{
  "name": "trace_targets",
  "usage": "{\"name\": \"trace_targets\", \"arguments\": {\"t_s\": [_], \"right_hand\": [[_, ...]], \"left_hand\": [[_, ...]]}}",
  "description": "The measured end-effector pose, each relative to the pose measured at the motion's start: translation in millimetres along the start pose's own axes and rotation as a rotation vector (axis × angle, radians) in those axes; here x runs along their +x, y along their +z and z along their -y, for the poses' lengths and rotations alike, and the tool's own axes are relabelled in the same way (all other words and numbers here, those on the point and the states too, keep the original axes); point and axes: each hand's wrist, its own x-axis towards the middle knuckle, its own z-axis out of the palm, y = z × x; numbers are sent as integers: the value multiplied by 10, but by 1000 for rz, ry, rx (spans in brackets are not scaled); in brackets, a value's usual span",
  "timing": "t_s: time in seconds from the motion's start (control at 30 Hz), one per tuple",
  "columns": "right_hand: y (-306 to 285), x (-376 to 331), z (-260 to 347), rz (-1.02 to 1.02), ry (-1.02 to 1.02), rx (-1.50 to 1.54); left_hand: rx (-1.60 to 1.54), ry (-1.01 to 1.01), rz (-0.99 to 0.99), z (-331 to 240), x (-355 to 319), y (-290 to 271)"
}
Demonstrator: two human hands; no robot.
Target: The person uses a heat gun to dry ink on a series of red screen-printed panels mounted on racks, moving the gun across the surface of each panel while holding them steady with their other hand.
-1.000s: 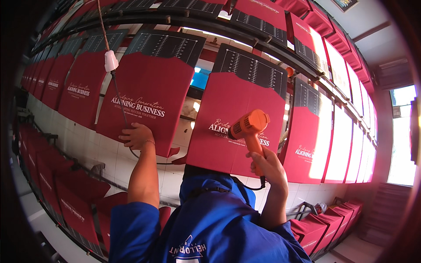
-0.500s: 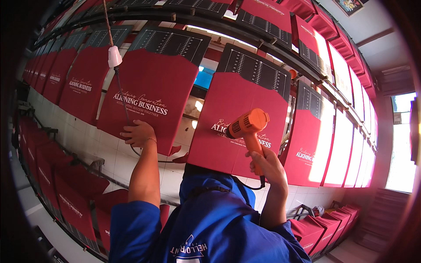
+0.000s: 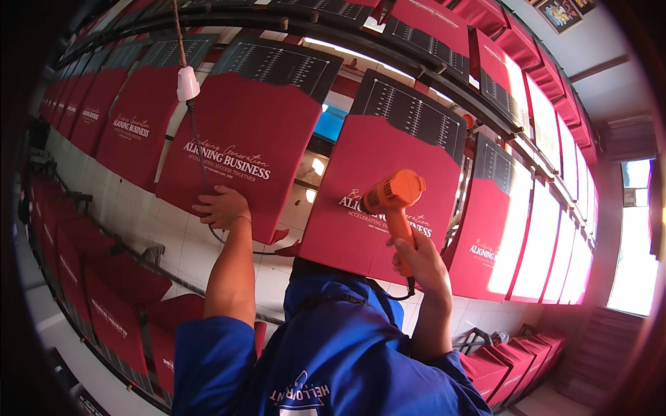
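In my right hand point(image 3: 422, 262) is an orange heat gun point(image 3: 395, 193), gripped by its handle with its dark nozzle pointing left. It is over the printed lettering of a red fabric piece point(image 3: 392, 163) on a dark board point(image 3: 409, 100) with white ruler marks. My left hand point(image 3: 225, 207), fingers spread, is by the lower edge of the neighbouring red fabric piece point(image 3: 243, 121). I cannot tell whether it touches the cloth. A thin cord point(image 3: 196, 139) hangs from a white socket point(image 3: 187, 84) and runs down behind that hand.
More printed red pieces on boards line the rack to the left and to the right point(image 3: 489, 215), the right ones in bright sunlight. A dark rail point(image 3: 388, 59) runs along the boards' far ends. Red cloths point(image 3: 111, 298) hang on a lower rack behind me at left. A window point(image 3: 635, 236) is far right.
The whole view has shifted slightly. The heat gun stays over the same lettering, with at most a small movement. My left hand remains by the same fabric edge.
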Motion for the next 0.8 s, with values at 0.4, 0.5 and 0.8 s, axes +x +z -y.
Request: {"name": "trace_targets", "arguments": {"t_s": [0.4, 0.5, 0.8], "right_hand": [[66, 58, 77, 10, -13, 0], [118, 87, 41, -7, -36, 20], [137, 115, 113, 32, -5, -45]], "left_hand": [[4, -6, -4, -13, -13, -8], [-1, -2, -2, -2, -5, 8], [-1, 8, 9, -8, -27, -25]]}}
